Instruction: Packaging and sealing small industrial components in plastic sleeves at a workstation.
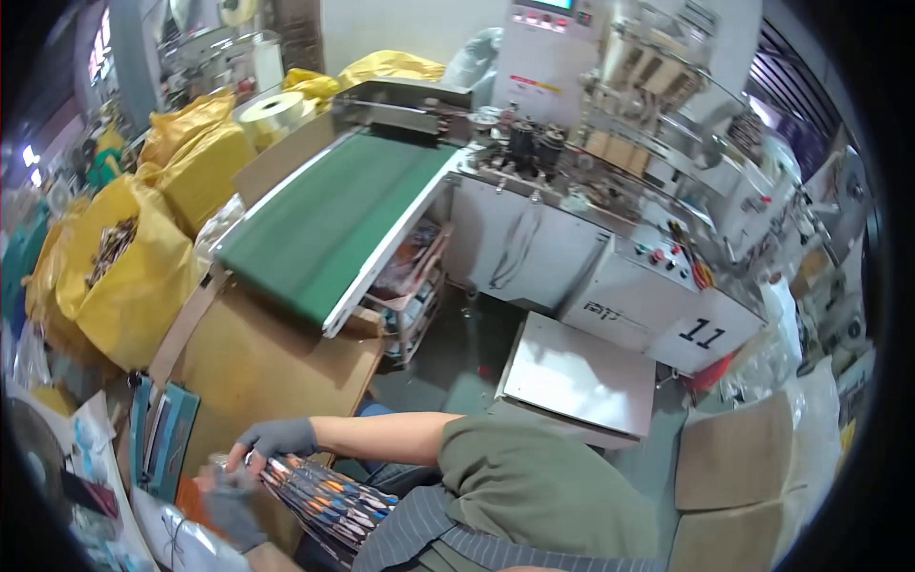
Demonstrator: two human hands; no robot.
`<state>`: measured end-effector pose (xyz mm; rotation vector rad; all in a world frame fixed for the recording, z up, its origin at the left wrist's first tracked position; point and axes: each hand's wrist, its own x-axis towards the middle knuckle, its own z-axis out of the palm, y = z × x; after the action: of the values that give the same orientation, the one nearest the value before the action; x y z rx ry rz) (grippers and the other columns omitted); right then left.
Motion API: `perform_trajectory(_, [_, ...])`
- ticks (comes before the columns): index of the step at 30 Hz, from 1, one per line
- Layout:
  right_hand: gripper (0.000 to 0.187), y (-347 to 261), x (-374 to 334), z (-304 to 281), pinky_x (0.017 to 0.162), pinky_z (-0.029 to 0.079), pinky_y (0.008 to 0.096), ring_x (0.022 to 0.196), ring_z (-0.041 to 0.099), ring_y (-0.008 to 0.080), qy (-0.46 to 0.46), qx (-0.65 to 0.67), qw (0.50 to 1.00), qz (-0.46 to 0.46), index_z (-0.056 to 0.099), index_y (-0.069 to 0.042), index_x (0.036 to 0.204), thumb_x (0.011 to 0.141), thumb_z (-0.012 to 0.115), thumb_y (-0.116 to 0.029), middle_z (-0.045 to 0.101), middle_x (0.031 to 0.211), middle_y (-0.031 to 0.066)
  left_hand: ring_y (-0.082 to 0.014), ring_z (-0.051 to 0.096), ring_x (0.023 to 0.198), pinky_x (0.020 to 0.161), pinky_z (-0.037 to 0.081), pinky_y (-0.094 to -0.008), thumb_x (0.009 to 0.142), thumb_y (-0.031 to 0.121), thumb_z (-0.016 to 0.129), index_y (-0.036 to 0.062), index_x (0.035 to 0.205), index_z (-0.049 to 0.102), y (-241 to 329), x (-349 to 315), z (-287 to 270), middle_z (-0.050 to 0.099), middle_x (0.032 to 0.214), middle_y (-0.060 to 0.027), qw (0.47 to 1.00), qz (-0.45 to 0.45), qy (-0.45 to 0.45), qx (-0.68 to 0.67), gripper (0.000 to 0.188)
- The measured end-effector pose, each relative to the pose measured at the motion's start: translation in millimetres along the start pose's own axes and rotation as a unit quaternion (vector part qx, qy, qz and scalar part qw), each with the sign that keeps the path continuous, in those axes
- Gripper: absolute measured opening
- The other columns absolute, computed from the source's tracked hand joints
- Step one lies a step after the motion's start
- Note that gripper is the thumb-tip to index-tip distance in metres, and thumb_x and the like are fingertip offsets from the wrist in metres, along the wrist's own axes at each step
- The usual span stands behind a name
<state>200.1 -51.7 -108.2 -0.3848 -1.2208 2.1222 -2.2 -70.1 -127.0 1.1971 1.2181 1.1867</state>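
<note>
A bunch of long thin packaged pieces, dark with orange, blue and white parts, lies slanted over the wearer's lap at the table's edge. Their exact kind is too small to make out. My right hand, in a grey fingerless glove, bends its fingers round the bunch's far-left end. Close beside it is my left hand, gloved alike and smeared by motion; its fingers do not show clearly. Something clear, like plastic film, shows between the hands. An orange patch lies just left of the left hand.
A teal bar-shaped device stands on the brown table. Beyond runs a green conveyor belt. Yellow sacks crowd the left, one full of small pieces. A white machine and a white box stand right.
</note>
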Motion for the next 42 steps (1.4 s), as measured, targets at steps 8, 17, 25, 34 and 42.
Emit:
perform_trajectory(8, [0.024, 21.4, 40.8, -10.3, 0.077, 0.048, 0.0312, 0.088, 0.060, 0.0152, 0.028, -0.109, 0.983, -0.145, 0.065, -0.006, 0.089, 0.085, 0.053, -0.026, 0.063, 0.093, 0.0049, -0.0150, 0.052, 0.083, 0.069, 0.042, -0.0275, 0.087, 0.013, 0.055, -0.0045, 0.122, 0.051, 13.2, -44.3, 43.9, 0.055, 0.090, -0.0100, 0.939, 0.287, 0.119, 0.147, 0.039])
perform_trajectory(17, [0.037, 149.6, -103.0, -1.4, 0.070, 0.049, 0.0400, 0.079, 0.064, 0.0285, 0.099, -0.369, 0.924, 0.012, 0.059, -0.001, 0.104, 0.088, 0.049, -0.033, 0.061, 0.104, 0.0176, -0.0150, 0.053, 0.077, 0.067, 0.043, -0.0287, 0.088, 0.017, 0.055, -0.0071, 0.104, 0.056, -70.0, -64.5, 18.3, 0.060, 0.088, -0.0115, 0.985, 0.115, 0.077, 0.107, 0.029])
perform_trajectory(25, [0.024, -2.4, 12.2, 33.0, 0.061, 0.045, 0.0450, 0.071, 0.057, 0.0404, 0.306, -0.538, 0.754, -0.220, 0.055, -0.009, 0.081, 0.074, 0.065, -0.029, 0.058, 0.077, 0.0212, -0.0111, 0.035, 0.068, 0.061, 0.034, -0.0273, 0.082, 0.006, 0.057, 0.0066, 0.076, 0.040, 27.9, -20.4, 31.1, 0.037, 0.074, 0.0003, 0.940, 0.216, 0.094, 0.248, 0.018])
perform_trajectory(34, [0.017, -120.4, 80.3, 27.2, 0.067, 0.050, 0.0440, 0.079, 0.063, 0.0380, 0.295, -0.707, 0.628, -0.137, 0.061, -0.007, 0.084, 0.069, 0.063, -0.015, 0.064, 0.079, 0.0180, -0.0346, 0.061, 0.073, 0.062, 0.045, -0.0414, 0.088, 0.031, 0.049, 0.0016, 0.088, 0.059, 69.8, 76.5, -65.3, 0.062, 0.077, -0.0176, 0.823, 0.228, 0.063, 0.517, 0.031])
perform_trajectory(42, [0.012, -138.6, 77.0, -18.5, 0.062, 0.047, 0.0338, 0.064, 0.057, 0.0213, 0.256, -0.658, 0.691, -0.151, 0.060, -0.001, 0.075, 0.071, 0.061, -0.012, 0.060, 0.068, 0.0127, -0.0309, 0.055, 0.063, 0.060, 0.042, -0.0406, 0.084, 0.024, 0.050, 0.0004, 0.073, 0.058, 124.9, 79.5, -53.7, 0.056, 0.065, -0.0162, 0.816, 0.325, 0.057, 0.474, 0.027])
